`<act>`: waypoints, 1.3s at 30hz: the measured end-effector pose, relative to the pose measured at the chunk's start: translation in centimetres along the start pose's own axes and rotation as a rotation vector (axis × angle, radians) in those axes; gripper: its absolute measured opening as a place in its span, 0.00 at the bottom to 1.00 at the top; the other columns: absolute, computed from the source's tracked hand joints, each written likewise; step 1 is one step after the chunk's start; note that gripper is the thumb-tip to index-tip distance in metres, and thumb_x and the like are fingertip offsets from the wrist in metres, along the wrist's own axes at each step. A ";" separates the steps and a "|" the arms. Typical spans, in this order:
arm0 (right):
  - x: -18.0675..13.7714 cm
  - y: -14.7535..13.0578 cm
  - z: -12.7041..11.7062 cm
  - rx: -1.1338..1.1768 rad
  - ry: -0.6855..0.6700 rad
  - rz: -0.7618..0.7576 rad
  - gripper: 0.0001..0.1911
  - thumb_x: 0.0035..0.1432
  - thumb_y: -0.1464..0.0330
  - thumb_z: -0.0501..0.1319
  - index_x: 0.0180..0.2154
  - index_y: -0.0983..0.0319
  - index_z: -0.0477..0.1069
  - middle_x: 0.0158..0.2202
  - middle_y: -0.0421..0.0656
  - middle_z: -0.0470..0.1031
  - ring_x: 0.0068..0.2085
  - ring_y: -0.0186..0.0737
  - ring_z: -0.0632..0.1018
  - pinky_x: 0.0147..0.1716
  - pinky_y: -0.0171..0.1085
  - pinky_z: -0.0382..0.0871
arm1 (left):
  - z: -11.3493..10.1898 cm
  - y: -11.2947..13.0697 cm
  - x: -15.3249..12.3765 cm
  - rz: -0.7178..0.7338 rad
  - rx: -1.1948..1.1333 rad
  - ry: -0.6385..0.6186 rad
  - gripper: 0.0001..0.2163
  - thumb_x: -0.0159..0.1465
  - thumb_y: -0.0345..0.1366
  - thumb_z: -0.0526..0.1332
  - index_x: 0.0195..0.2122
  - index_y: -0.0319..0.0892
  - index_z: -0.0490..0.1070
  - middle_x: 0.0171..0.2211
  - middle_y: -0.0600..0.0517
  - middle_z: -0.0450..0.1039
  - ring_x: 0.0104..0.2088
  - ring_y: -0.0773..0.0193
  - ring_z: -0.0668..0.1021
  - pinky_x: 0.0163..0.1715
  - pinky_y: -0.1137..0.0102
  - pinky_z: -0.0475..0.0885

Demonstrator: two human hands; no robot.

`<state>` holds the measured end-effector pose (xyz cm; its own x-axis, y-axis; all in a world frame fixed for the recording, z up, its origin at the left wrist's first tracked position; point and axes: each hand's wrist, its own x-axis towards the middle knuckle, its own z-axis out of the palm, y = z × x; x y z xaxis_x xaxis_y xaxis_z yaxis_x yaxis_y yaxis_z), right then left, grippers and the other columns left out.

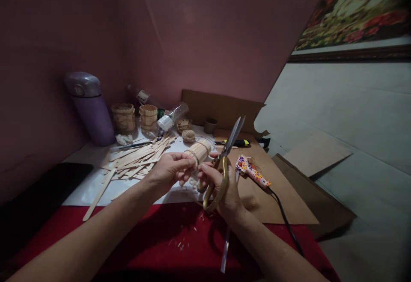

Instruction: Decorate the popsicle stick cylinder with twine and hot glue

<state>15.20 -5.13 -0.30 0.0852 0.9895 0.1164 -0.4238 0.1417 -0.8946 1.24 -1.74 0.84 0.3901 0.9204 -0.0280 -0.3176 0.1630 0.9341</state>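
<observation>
A small cylinder of pale wooden sticks (199,150) lies on its side with twine (193,155) tied round it. My left hand (178,166) is closed in a pinch at the twine, against the near end of the cylinder. Gold-handled scissors (226,151) hang in my right hand (224,185), their blades pointing up and away, slightly parted. The thumb and forefinger of that hand also pinch close to the twine, beside the left fingertips. What exactly lies between the fingertips is too small to make out.
Loose craft sticks (138,162) are heaped at left. Behind stand stick-covered cups (148,117), a purple flask (91,111), plastic bottles (173,117) and twine balls (188,135). A patterned glue gun (252,171) with a black cord and a utility knife (239,143) lie on cardboard at right.
</observation>
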 end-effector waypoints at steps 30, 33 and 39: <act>-0.1 0.1 -0.1 -0.085 -0.014 -0.049 0.24 0.46 0.67 0.70 0.41 0.58 0.60 0.24 0.33 0.72 0.21 0.30 0.73 0.18 0.28 0.65 | 0.6 -0.3 -0.1 -0.040 0.052 0.002 0.14 0.49 0.41 0.69 0.22 0.36 0.69 0.12 0.56 0.64 0.12 0.76 0.60 0.12 0.78 0.50; -0.1 -0.2 -0.1 -0.055 -0.036 0.000 0.25 0.47 0.59 0.69 0.43 0.58 0.61 0.24 0.34 0.72 0.21 0.31 0.73 0.19 0.29 0.66 | 0.5 0.2 -0.1 -0.014 0.049 0.035 0.14 0.49 0.41 0.69 0.20 0.37 0.67 0.11 0.58 0.61 0.11 0.77 0.58 0.12 0.78 0.46; -0.5 -0.9 -0.2 -0.127 -0.210 0.223 0.38 0.37 0.43 0.68 0.44 0.63 0.68 0.23 0.38 0.71 0.20 0.32 0.71 0.16 0.30 0.66 | -0.6 2.1 -0.2 0.057 0.003 0.157 0.13 0.46 0.37 0.71 0.23 0.36 0.68 0.15 0.58 0.62 0.13 0.77 0.61 0.13 0.78 0.49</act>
<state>15.76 -5.74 0.35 -0.1903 0.9816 -0.0140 -0.2944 -0.0707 -0.9531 -0.01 -1.39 2.65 0.2311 0.9725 -0.0299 -0.3327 0.1079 0.9368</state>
